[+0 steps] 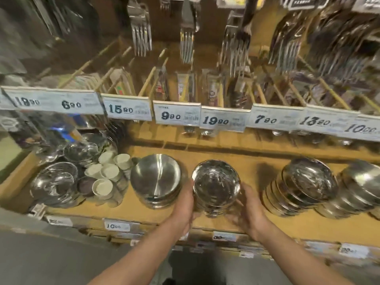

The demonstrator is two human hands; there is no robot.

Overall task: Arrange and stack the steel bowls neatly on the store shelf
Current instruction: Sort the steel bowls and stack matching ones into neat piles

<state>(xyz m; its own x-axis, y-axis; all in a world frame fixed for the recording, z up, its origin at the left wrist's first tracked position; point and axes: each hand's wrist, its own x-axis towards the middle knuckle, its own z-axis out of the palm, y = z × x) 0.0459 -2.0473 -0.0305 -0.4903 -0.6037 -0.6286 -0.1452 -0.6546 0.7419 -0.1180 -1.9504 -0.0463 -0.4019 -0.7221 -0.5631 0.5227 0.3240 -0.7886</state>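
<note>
both hands clasp a stack of steel bowls at the front middle of the wooden shelf.

the left hand curls its grip round the stack's left side, and the right hand curls round its right side, fingers pressed to the lower bowls; blur hides the fingertips. the stack stands upright on the shelf, just beside a wider bowl stack on its left, and apart from two leaning bowl stacks on its right. small white cups sit further left, price tags line the rail above, and forks hang at the back.
</note>
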